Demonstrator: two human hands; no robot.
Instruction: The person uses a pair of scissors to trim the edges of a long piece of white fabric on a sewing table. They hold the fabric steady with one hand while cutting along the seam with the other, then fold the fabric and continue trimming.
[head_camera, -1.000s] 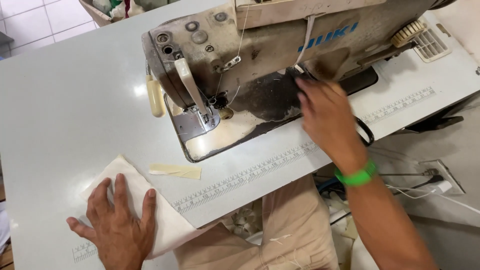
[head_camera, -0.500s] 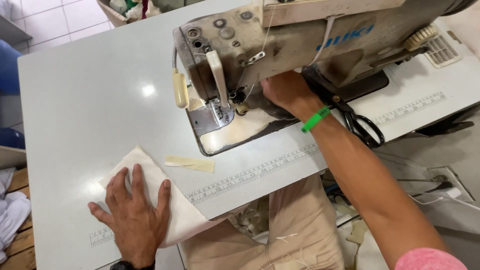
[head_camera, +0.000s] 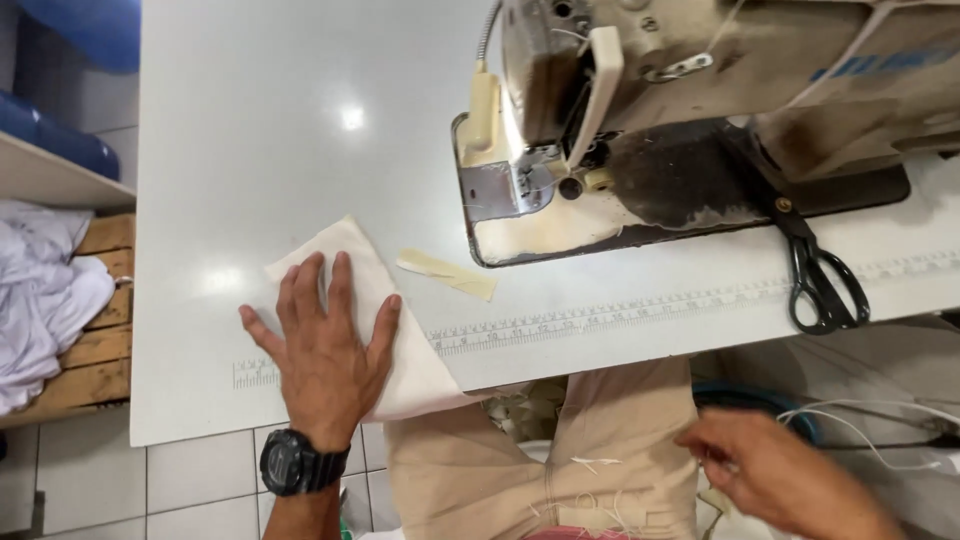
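My left hand (head_camera: 322, 345) lies flat, fingers spread, on a piece of cream fabric (head_camera: 378, 310) at the front edge of the white sewing table (head_camera: 300, 120). My right hand (head_camera: 775, 475) is low at the lower right, below the table edge beside my lap, fingers partly curled and blurred; whether it holds anything cannot be told. The industrial sewing machine (head_camera: 700, 90) stands at the upper right. A small yellowish strip (head_camera: 447, 273) lies between the fabric and the machine. Black scissors (head_camera: 815, 270) rest by the machine base.
A printed ruler (head_camera: 620, 315) runs along the table's front edge. White cloth (head_camera: 40, 290) is heaped on a wooden shelf (head_camera: 95, 345) at the left, with blue items above it. White cables (head_camera: 870, 420) hang at the lower right.
My right hand has left the machine's needle area and dropped below the table edge to my lap. The view has shifted left and closer. My left hand stays on the fabric.
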